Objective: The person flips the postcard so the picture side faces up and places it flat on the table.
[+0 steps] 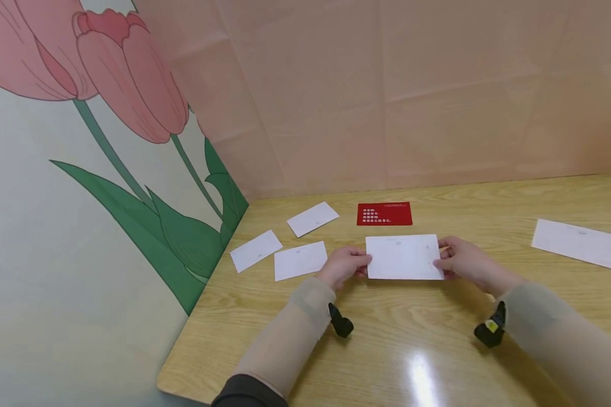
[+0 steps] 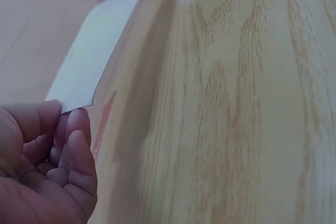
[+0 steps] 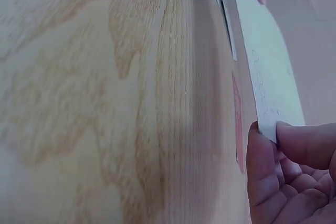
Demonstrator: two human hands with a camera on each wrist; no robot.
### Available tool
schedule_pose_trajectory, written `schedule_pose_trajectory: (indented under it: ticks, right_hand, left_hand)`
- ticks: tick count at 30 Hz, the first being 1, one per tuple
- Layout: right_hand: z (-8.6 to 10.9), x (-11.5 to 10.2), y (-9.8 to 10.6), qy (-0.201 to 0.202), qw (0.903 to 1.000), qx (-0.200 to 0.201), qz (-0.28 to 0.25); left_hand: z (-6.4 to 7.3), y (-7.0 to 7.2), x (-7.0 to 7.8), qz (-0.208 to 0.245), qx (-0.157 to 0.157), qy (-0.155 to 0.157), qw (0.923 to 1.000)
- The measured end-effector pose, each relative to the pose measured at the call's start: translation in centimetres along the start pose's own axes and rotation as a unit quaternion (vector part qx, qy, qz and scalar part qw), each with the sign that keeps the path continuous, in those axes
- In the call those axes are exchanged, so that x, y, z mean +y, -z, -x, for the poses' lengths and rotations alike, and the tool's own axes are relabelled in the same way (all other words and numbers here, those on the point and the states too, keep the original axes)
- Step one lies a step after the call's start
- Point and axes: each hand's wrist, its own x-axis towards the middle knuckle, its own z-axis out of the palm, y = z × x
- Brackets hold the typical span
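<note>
Both hands hold a white rectangular card [image 1: 404, 258] with small faint marks on its face. My left hand [image 1: 343, 265] pinches its left edge between thumb and fingers, and my right hand [image 1: 463, 261] pinches the right edge. In the left wrist view the card [image 2: 97, 51] stands off the wooden table, tilted, with a shadow beneath. Faint handwriting runs along the card [image 3: 270, 77] in the right wrist view. Just behind it on the table lies a red card [image 1: 384, 214] with rows of white characters.
Left of the hands lie three white cards, a back one [image 1: 313, 219], a left one [image 1: 255, 251] and a near one [image 1: 300, 261]. A long white paper strip [image 1: 585, 244] is at the right. A pink cloth [image 1: 387, 102] and a tulip-painted wall [image 1: 107, 237] border the table [image 1: 387, 350].
</note>
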Motion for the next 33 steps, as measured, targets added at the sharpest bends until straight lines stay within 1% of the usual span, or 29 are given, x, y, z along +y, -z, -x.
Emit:
schedule_pose_trajectory:
  ticks: [6,13,15,19,26,31,33]
  right_hand:
    - [-0.02,-0.12,0.04,0.016,0.9998,0.010,0.002]
    - [-0.13,-0.09,-0.02,0.023,0.9996,0.016,0.008]
    - [-0.18,-0.01,-0.03,0.023,0.9995,0.018,0.013]
    - [-0.18,0.10,-0.07,0.032,0.9990,0.022,0.024]
    - [0.20,-0.13,-0.01,0.042,0.9960,0.033,0.072]
    - [0.36,-0.29,-0.09,0.048,0.9923,0.044,0.105]
    - [0.37,-0.26,-0.12,0.059,0.9889,0.055,0.125]
  left_hand:
    - [0.11,0.02,0.27,0.031,0.000,0.010,0.9995]
    - [0.15,0.04,0.38,0.100,-0.028,0.021,0.9943]
    - [0.26,0.05,0.51,0.114,-0.028,0.027,0.9927]
    - [0.44,0.06,0.65,0.133,-0.023,0.030,0.9904]
    - [0.38,0.07,0.53,0.160,-0.018,0.004,0.9869]
    - [0.53,0.14,0.48,0.173,-0.018,0.003,0.9847]
    - [0.57,0.19,0.46,0.182,-0.023,0.002,0.9831]
